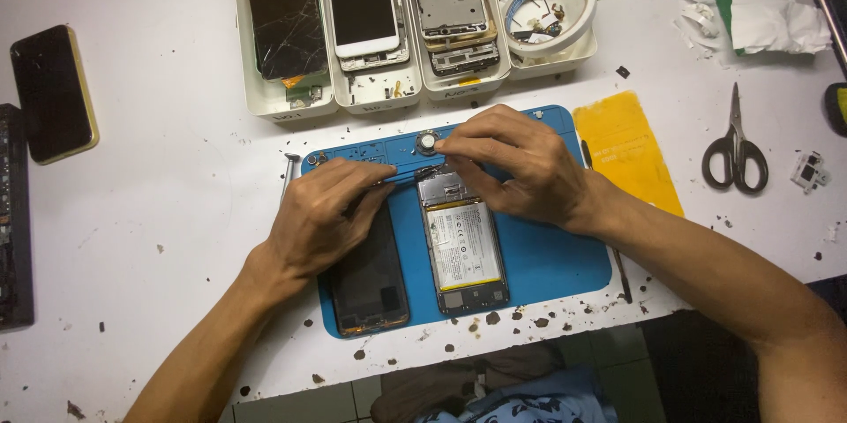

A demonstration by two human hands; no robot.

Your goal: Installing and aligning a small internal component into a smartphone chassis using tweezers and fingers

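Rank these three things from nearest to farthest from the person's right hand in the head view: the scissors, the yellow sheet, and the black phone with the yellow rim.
From the right hand:
1. Yellow sheet, just beside it on the right.
2. Scissors, further right on the white table.
3. Black phone with the yellow rim, far left.

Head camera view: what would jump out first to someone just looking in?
Both hands meet at the top of an opened phone with its battery exposed, lying on a blue work mat; the left hand holds a thin tool, the right hand pinches a small part. Behind the mat, white trays hold cracked and stripped phones, and scissors lie to the right.
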